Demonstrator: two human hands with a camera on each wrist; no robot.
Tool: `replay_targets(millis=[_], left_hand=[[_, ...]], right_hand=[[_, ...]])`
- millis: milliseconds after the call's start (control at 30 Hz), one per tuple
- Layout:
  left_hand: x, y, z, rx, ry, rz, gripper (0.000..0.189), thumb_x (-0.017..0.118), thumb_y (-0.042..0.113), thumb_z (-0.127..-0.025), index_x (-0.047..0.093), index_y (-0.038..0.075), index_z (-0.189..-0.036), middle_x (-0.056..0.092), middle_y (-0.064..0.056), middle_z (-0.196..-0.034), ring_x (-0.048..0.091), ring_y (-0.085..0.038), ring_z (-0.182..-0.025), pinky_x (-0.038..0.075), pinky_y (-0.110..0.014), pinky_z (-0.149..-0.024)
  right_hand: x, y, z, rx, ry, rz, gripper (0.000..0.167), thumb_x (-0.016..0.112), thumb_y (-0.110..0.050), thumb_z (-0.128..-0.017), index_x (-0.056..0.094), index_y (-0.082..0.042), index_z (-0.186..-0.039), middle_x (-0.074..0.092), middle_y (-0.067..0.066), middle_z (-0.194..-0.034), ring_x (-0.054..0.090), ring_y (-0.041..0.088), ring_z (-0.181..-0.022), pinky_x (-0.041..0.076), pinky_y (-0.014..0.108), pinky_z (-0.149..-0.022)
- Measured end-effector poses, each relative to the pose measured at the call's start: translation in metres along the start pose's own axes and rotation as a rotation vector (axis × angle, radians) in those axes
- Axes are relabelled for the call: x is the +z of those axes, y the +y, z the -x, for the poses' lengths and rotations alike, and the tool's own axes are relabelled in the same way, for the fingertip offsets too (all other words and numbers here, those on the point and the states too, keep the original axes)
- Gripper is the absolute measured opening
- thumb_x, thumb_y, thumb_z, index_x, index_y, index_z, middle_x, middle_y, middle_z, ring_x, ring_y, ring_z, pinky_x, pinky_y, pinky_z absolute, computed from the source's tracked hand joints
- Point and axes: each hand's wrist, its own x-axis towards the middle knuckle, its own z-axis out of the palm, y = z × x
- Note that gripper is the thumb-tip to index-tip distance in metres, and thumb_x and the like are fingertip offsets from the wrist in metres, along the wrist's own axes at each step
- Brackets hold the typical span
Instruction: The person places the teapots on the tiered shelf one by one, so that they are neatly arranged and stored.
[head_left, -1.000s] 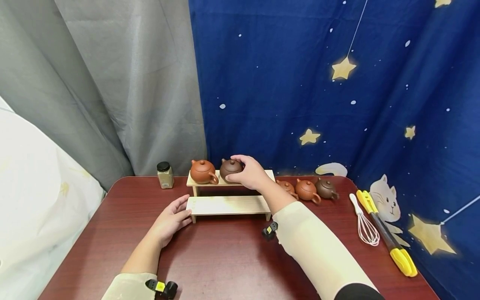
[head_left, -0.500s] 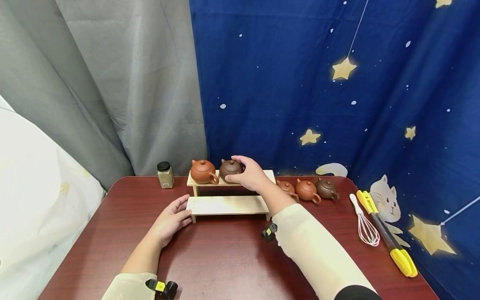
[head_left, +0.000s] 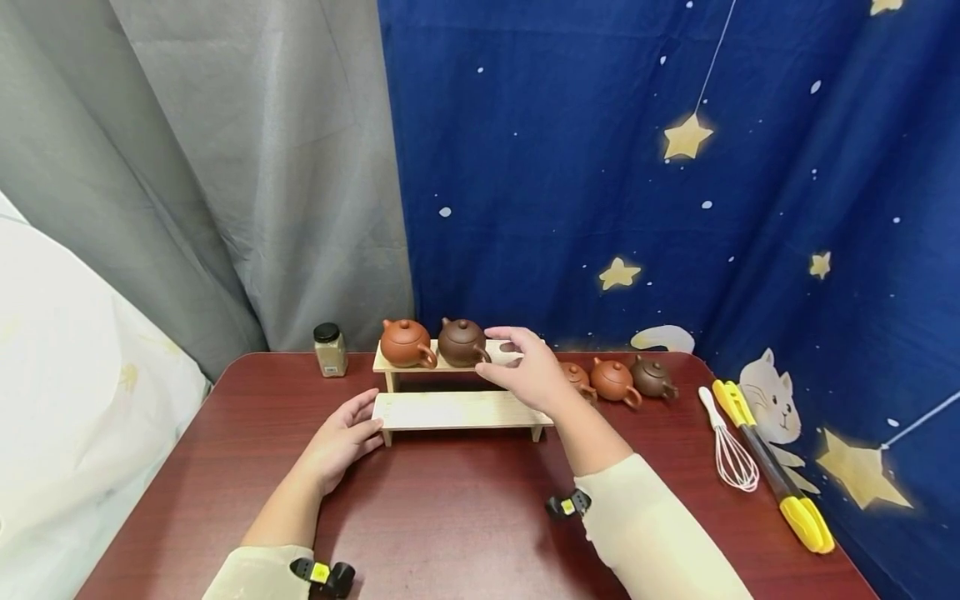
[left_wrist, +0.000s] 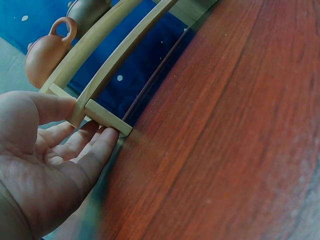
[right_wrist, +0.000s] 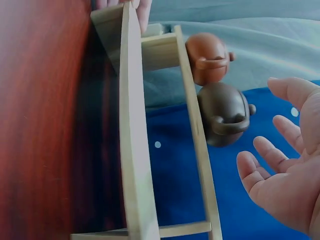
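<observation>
On the upper step of a two-tier wooden rack [head_left: 457,410] stand an orange-brown teapot [head_left: 405,343] and, right of it, a dark brown teapot [head_left: 461,342]. My right hand [head_left: 528,372] is just right of the dark teapot, fingers spread and holding nothing; the right wrist view shows a gap between its fingers [right_wrist: 272,155] and that teapot. My left hand [head_left: 343,439] holds the left end of the lower step. In the left wrist view its thumb [left_wrist: 57,107] is against the board's end and its fingers are at the leg below.
Right of the rack stand two more orange-brown teapots, one [head_left: 576,379] partly behind my right hand, the other [head_left: 615,382] beside a dark teapot [head_left: 652,377]. A whisk [head_left: 731,446] and yellow-ended tongs [head_left: 772,462] lie at the right edge. A black-lidded jar [head_left: 330,350] stands at back left.
My right hand has let go of the dark teapot and drawn back to the right, toward me. The teapot stays on the upper step. My left hand has kept its place.
</observation>
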Motion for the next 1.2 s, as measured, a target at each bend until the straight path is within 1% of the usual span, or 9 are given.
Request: replay_targets(millis=[200, 400, 467, 633, 700, 900, 1000, 1100, 1200], left_hand=[[0.000, 0.001, 0.001, -0.005, 0.000, -0.001, 0.072, 0.055, 0.013, -0.111, 0.017, 0.009, -0.172, 0.030, -0.021, -0.174, 0.058, -0.011, -0.130, 0.057, -0.028, -0.103], [0.001, 0.000, 0.001, -0.003, -0.001, -0.008, 0.071, 0.055, 0.014, -0.111, 0.018, 0.010, -0.172, 0.031, -0.021, -0.173, 0.058, -0.013, -0.132, 0.057, -0.030, -0.104], [0.001, 0.000, 0.002, -0.004, 0.001, -0.011, 0.071, 0.055, 0.014, -0.111, 0.018, 0.011, -0.172, 0.031, -0.021, -0.173, 0.058, -0.013, -0.132, 0.057, -0.032, -0.105], [0.000, 0.001, 0.002, -0.003, 0.002, -0.014, 0.071, 0.055, 0.014, -0.111, 0.018, 0.010, -0.172, 0.031, -0.021, -0.174, 0.057, -0.013, -0.133, 0.057, -0.032, -0.106], [0.000, 0.002, 0.001, -0.002, 0.001, -0.012, 0.071, 0.055, 0.014, -0.111, 0.018, 0.010, -0.172, 0.031, -0.021, -0.173, 0.057, -0.012, -0.132, 0.057, -0.031, -0.105], [0.001, 0.002, 0.001, -0.006, -0.001, 0.001, 0.072, 0.056, 0.013, -0.111, 0.017, 0.009, -0.172, 0.031, -0.021, -0.173, 0.059, -0.008, -0.127, 0.057, -0.028, -0.102], [0.000, 0.001, 0.000, -0.008, -0.001, 0.004, 0.072, 0.056, 0.013, -0.111, 0.017, 0.009, -0.172, 0.031, -0.021, -0.173, 0.060, -0.008, -0.127, 0.057, -0.028, -0.102], [0.000, 0.001, 0.000, -0.009, 0.000, 0.007, 0.072, 0.056, 0.012, -0.111, 0.017, 0.009, -0.172, 0.030, -0.020, -0.174, 0.059, -0.008, -0.127, 0.057, -0.027, -0.102], [0.000, 0.001, -0.001, -0.006, -0.002, 0.012, 0.073, 0.056, 0.012, -0.111, 0.017, 0.009, -0.172, 0.030, -0.021, -0.174, 0.059, -0.008, -0.127, 0.057, -0.027, -0.102]], right_hand=[[-0.006, 0.011, 0.032, 0.002, 0.042, -0.010, 0.057, 0.088, -0.029, -0.089, 0.068, -0.020, -0.142, 0.068, 0.008, -0.134, 0.070, 0.036, -0.107, 0.059, 0.040, -0.091], [-0.016, 0.030, 0.055, 0.025, 0.072, -0.050, 0.055, 0.088, -0.025, -0.089, 0.069, -0.016, -0.140, 0.068, 0.010, -0.130, 0.069, 0.030, -0.106, 0.059, 0.038, -0.092], [-0.021, 0.037, 0.060, 0.021, 0.074, -0.058, 0.054, 0.087, -0.023, -0.090, 0.068, -0.014, -0.140, 0.067, 0.015, -0.134, 0.069, 0.034, -0.110, 0.059, 0.035, -0.091], [-0.036, 0.053, 0.067, 0.026, 0.090, -0.022, 0.055, 0.088, -0.021, -0.090, 0.068, -0.012, -0.140, 0.067, 0.018, -0.139, 0.063, 0.040, -0.123, 0.059, 0.041, -0.096], [-0.043, 0.060, 0.069, 0.042, 0.102, 0.011, 0.056, 0.088, -0.022, -0.090, 0.067, -0.014, -0.141, 0.070, 0.014, -0.138, 0.064, 0.039, -0.122, 0.059, 0.044, -0.097], [-0.063, 0.079, 0.076, 0.102, 0.100, 0.058, 0.060, 0.087, -0.027, -0.091, 0.064, -0.016, -0.145, 0.069, 0.017, -0.142, 0.069, 0.037, -0.118, 0.057, 0.028, -0.091], [-0.071, 0.088, 0.079, 0.155, 0.079, 0.050, 0.063, 0.087, -0.030, -0.091, 0.062, -0.014, -0.147, 0.065, 0.019, -0.146, 0.070, 0.036, -0.110, 0.061, 0.034, -0.078], [-0.077, 0.099, 0.080, 0.169, 0.080, 0.059, 0.064, 0.087, -0.029, -0.091, 0.061, -0.010, -0.147, 0.065, 0.020, -0.146, 0.070, 0.036, -0.112, 0.063, 0.045, -0.086], [-0.080, 0.110, 0.080, 0.162, 0.092, 0.075, 0.063, 0.087, -0.026, -0.092, 0.061, -0.007, -0.146, 0.066, 0.020, -0.145, 0.066, 0.037, -0.128, 0.055, 0.054, -0.107]])
